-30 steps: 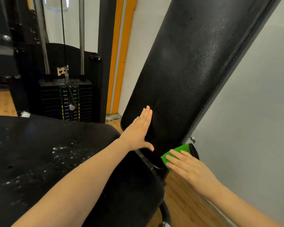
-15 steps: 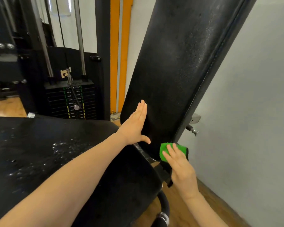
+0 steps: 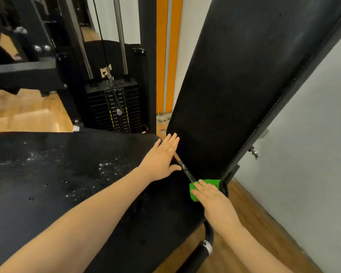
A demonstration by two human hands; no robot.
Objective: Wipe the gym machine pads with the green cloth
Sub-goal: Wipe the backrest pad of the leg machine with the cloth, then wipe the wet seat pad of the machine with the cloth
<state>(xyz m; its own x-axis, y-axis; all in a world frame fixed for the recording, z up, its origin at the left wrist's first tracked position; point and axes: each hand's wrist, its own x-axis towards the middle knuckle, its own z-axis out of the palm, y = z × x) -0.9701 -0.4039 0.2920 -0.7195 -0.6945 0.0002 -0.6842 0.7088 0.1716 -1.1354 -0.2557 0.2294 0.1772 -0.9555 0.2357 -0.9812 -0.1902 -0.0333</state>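
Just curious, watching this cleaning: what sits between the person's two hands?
In the head view, the metal hinge gap where seat pad meets back pad runs between the left hand and the right hand pressing the green cloth.

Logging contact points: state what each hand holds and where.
Right hand presses the green cloth flat at the back pad's bottom edge; left hand holds nothing.

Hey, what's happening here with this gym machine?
A person is wiping down the machine's pads. Their right hand presses a green cloth flat against the bottom edge of the upright back pad, fingers straight. The left hand rests open against the same pad's lower left edge. The seat pad shows wet specks.
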